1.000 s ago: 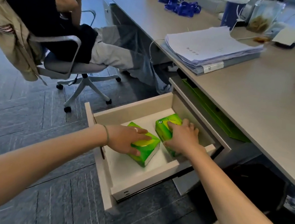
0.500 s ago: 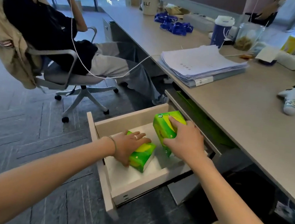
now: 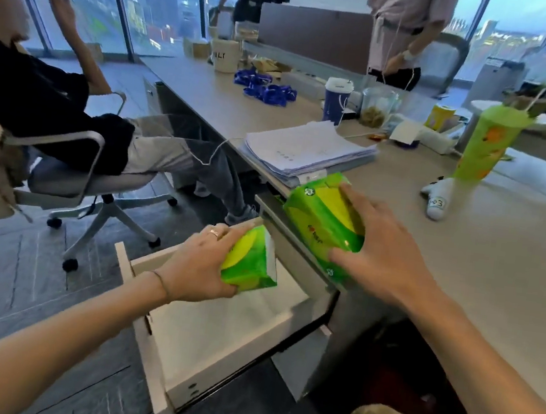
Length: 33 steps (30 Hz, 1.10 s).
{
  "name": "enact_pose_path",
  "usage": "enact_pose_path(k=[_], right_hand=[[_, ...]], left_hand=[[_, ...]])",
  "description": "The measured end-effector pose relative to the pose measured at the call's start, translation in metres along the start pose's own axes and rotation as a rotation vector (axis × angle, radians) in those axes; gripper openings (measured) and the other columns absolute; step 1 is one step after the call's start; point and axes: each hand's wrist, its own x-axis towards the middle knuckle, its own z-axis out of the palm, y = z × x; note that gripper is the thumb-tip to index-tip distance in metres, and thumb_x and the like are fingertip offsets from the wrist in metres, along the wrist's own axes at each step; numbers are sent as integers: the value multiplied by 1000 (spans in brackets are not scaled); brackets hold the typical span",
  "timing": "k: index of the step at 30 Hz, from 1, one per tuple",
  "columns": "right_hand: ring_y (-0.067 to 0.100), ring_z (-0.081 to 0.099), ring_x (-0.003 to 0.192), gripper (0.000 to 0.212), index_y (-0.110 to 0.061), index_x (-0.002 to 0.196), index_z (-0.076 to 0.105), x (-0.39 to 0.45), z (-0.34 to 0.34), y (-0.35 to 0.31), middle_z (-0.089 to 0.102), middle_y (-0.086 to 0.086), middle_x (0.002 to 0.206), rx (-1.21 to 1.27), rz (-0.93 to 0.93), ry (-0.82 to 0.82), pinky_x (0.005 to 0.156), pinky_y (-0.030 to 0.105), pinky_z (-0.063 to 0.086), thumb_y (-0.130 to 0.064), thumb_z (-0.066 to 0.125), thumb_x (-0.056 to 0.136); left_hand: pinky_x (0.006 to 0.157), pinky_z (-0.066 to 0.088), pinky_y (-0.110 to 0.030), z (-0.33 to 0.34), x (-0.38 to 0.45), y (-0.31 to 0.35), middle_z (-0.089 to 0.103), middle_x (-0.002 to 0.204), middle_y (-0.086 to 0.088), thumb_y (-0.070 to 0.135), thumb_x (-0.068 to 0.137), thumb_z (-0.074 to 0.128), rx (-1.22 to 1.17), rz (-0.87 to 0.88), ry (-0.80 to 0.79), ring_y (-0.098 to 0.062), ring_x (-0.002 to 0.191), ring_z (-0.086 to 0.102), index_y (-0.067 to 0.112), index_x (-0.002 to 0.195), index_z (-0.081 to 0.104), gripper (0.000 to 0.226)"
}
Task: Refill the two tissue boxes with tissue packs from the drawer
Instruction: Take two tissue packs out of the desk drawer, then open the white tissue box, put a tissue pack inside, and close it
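I hold two green tissue packs above the open white drawer (image 3: 210, 371). My left hand (image 3: 199, 266) grips the smaller-looking pack (image 3: 251, 262) over the drawer's back part. My right hand (image 3: 383, 251) grips the other pack (image 3: 321, 219), tilted and raised to the desk's front edge. The drawer's floor shows bare white. No tissue boxes are visible in this view.
The grey desk (image 3: 481, 266) carries a paper stack (image 3: 306, 149), a blue cup (image 3: 336, 97), a jar (image 3: 377, 106), a tall green cup (image 3: 485, 143) and a small white toy (image 3: 437, 199). A person sits in an office chair (image 3: 89, 177) at left; others stand behind the desk.
Both hands have lifted their tissue packs up out of the drawer; the right one has risen to desk level. The view has tilted up, showing more of the room.
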Motion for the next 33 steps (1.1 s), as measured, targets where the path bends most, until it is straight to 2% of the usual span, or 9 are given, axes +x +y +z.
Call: enact_pose_path(k=[4, 7, 10, 15, 20, 24, 26, 29, 33], right_hand=[[29, 50, 116, 102, -41, 153, 21, 3, -59, 35, 49, 8, 135, -45, 82, 83, 89, 40, 45, -40, 77, 68], [32, 52, 114, 105, -37, 153, 25, 3, -92, 60, 50, 11, 138, -69, 140, 143, 91, 40, 47, -38, 75, 61], [33, 54, 112, 108, -43, 151, 25, 2, -114, 84, 53, 12, 134, -64, 194, 165, 92, 48, 50, -42, 64, 51], [29, 54, 118, 111, -46, 150, 24, 1, -122, 123, 54, 6, 139, -107, 224, 126, 94, 47, 50, -46, 61, 45], [28, 57, 114, 110, -48, 151, 22, 6, -117, 153, 58, 8, 133, -129, 254, 56, 95, 43, 50, -39, 65, 50], [29, 58, 110, 110, -44, 154, 19, 12, -106, 166, 60, 10, 130, -143, 277, -3, 92, 41, 51, -38, 66, 54], [30, 58, 111, 109, -43, 154, 18, 14, -101, 170, 61, 10, 131, -163, 276, -22, 91, 40, 51, -39, 66, 56], [32, 60, 108, 111, -40, 156, 15, 11, -96, 173, 63, 11, 129, -165, 279, -33, 88, 38, 51, -37, 69, 60], [34, 59, 113, 110, -34, 156, 14, -3, -103, 175, 64, 12, 126, -84, 260, 16, 92, 41, 49, -33, 75, 65]], left_hand=[[98, 45, -38, -45, 48, 33, 50, 127, 2, 73, 67, 66, -46, 61, 114, -21, 111, 51, 35, 156, 14, 110], [101, 42, -37, -65, 96, 61, 51, 128, 0, 68, 66, 70, -71, 96, 124, -23, 116, 50, 35, 156, 13, 112], [98, 41, -35, -71, 146, 94, 51, 127, -3, 67, 67, 72, -81, 144, 57, -24, 115, 49, 33, 156, 14, 113], [103, 43, -40, -60, 209, 136, 49, 141, -6, 70, 66, 71, -33, 199, -118, -26, 122, 49, 33, 154, 17, 110], [103, 44, -39, -46, 236, 151, 50, 140, -7, 65, 65, 75, 9, 197, -255, -25, 122, 50, 31, 155, 17, 112], [106, 43, -45, -39, 238, 154, 46, 145, -5, 64, 67, 74, 10, 179, -304, -25, 128, 46, 36, 154, 18, 107], [107, 42, -44, -41, 237, 160, 44, 149, -5, 61, 70, 74, -3, 174, -271, -25, 131, 45, 37, 154, 18, 104], [109, 40, -41, -45, 234, 184, 39, 154, -5, 55, 80, 70, -87, 185, -150, -25, 135, 44, 38, 153, 24, 88], [108, 41, -40, -42, 235, 234, 47, 146, -3, 40, 87, 65, -235, 231, -7, -24, 132, 47, 36, 148, 35, 68]])
